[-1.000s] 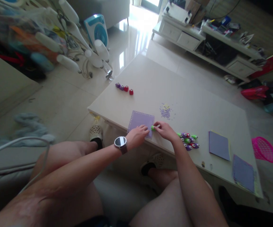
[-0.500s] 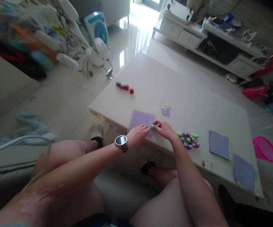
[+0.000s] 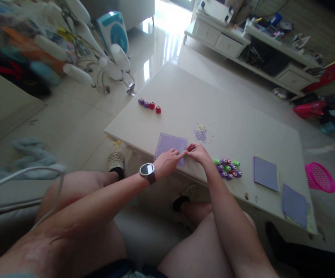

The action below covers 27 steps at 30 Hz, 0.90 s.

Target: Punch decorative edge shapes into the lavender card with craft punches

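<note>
A purple paper sheet (image 3: 167, 143) with small holes punched along its edges lies at the near edge of the white table. My left hand (image 3: 169, 160) rests on it, fingers stretched, one fingertip at a green punch (image 3: 184, 153). My right hand (image 3: 196, 151) closes its fingers around that punch at the sheet's right edge and hides most of it. Beyond the hands is a pile of purple and yellow paper bits (image 3: 201, 133). Several green, red and purple punches (image 3: 227, 168) stand grouped to the right.
More punches (image 3: 152, 105) stand in a row at the table's far left. Two stacks of purple sheets (image 3: 266, 173) (image 3: 295, 204) lie at the right end. A pink basket (image 3: 320, 177) is on the floor beyond the table.
The view has shifted slightly. My left index finger now reaches onto the green punch, and less of the punch shows between my hands.
</note>
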{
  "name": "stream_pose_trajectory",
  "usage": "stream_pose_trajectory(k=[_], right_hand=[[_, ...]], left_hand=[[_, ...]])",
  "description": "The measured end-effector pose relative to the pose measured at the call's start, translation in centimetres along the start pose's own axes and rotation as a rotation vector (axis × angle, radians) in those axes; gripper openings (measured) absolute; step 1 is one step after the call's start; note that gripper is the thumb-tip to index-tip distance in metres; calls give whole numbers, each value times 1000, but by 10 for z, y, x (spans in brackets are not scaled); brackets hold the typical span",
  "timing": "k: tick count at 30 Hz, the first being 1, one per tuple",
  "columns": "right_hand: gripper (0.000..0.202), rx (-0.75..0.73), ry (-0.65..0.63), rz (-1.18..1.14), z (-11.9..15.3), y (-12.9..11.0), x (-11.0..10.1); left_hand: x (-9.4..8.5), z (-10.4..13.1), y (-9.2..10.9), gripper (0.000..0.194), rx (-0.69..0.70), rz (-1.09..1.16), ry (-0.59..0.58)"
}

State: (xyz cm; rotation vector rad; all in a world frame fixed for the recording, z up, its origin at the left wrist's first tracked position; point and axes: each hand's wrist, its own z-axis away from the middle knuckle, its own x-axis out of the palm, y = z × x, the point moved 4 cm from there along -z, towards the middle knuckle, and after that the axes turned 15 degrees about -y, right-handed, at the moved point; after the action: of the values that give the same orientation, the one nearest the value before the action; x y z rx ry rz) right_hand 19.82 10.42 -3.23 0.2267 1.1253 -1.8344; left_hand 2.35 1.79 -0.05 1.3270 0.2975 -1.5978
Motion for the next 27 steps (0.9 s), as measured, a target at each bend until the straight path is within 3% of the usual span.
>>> stream_pose_trajectory(k=[5, 13, 21, 27], right_hand=[[14, 93, 0, 42, 0, -3, -3], [9, 120, 19, 119, 4, -15, -1], [13, 97, -79, 71, 16, -12, -9], [21, 63, -22, 184, 33, -13, -23]], left_hand=[[-1, -2, 1, 71, -14, -7, 10], [-3, 0, 4, 73, -47, -8, -17], [2, -2, -2, 72, -24, 46, 20], [5, -1, -11, 50, 23, 136, 29]])
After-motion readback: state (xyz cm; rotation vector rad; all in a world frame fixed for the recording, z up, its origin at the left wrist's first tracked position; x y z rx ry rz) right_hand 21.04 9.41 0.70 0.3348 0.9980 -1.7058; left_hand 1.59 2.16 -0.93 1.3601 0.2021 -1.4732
